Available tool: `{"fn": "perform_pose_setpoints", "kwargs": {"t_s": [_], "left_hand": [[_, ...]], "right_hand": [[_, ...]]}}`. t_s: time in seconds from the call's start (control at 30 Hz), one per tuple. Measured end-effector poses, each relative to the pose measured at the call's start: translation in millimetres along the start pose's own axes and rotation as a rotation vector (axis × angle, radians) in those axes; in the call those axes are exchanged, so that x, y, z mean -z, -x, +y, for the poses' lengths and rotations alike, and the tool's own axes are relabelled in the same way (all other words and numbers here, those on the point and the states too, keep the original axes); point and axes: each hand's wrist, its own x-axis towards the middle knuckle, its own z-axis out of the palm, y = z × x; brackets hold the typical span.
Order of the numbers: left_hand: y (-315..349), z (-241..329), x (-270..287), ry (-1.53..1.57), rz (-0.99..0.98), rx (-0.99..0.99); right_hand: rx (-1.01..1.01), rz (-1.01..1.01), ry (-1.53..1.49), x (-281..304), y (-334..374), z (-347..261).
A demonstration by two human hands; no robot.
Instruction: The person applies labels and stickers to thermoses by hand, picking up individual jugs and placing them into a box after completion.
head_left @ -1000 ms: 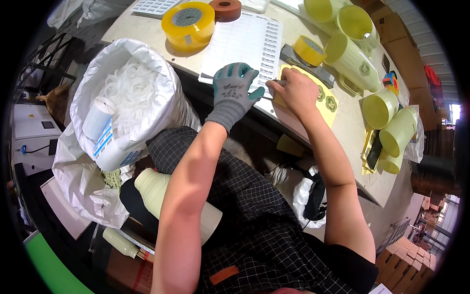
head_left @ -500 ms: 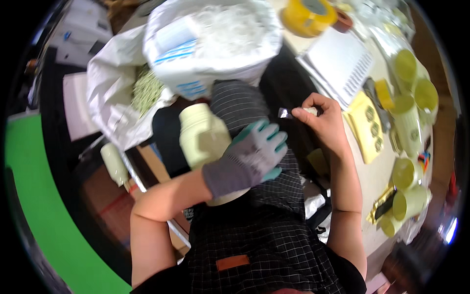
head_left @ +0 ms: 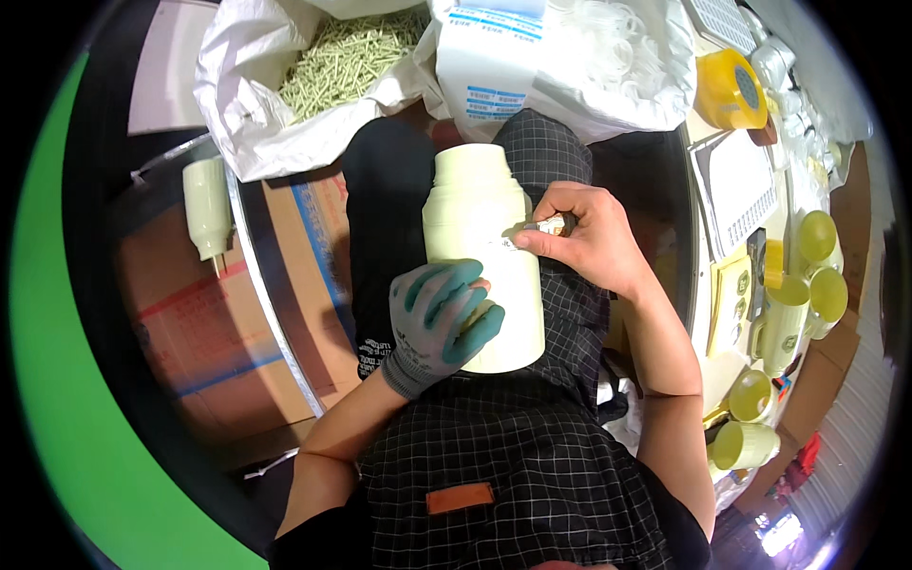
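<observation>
A pale yellow flask body [head_left: 484, 214] with a stepped, narrower neck lies across my lap, neck pointing away. My left hand [head_left: 439, 318], in a grey and teal glove with a bare fingertip showing, curls over its lower left side and holds it. At its upper right side, my bare right hand [head_left: 584, 237] pinches a small whitish-brown piece [head_left: 551, 225] between thumb and fingers. The thumb tip touches the flask beside small dark marks. What the piece is cannot be made out.
Ahead stand a white sack of pale green sticks [head_left: 351, 62] and a sack of clear rings [head_left: 608, 57]. On the right-hand table are yellow tape [head_left: 731, 90], a notebook [head_left: 736, 185] and several yellow cups [head_left: 784, 318]. A pale bottle [head_left: 206, 204] lies at left above cardboard boxes [head_left: 218, 332].
My right hand has moved left from beside the table to the flask. My left hand has drawn back and curled over the flask, which now lies straighter. The view has shifted.
</observation>
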Motion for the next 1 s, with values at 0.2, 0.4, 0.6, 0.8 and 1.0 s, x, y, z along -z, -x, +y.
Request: {"fn": "perform_pose_setpoints", "kwargs": {"t_s": [0.2, 0.4, 0.6, 0.8, 1.0], "left_hand": [[-4.2, 1.6, -6.9, 0.093, 0.097, 0.037], [-3.6, 1.2, -6.1, 0.128, 0.054, 0.07], [-9.3, 4.0, -7.4, 0.104, 0.064, 0.099], [-14.5, 7.8, -5.2, 0.034, -0.044, 0.147], [-15.9, 6.9, -6.0, 0.03, -0.062, 0.153]], "right_hand": [[-0.071, -0.026, 0.057, -4.5, -6.5, -11.3], [-0.124, -0.028, 0.095, -5.5, -8.6, -18.6], [-0.149, -0.018, 0.117, -8.7, -3.8, -15.0], [-0.007, 0.17, 0.43, -2.8, -5.3, -9.6], [-0.101, 0.226, 0.312, -7.4, 1.3, -4.0]]}}
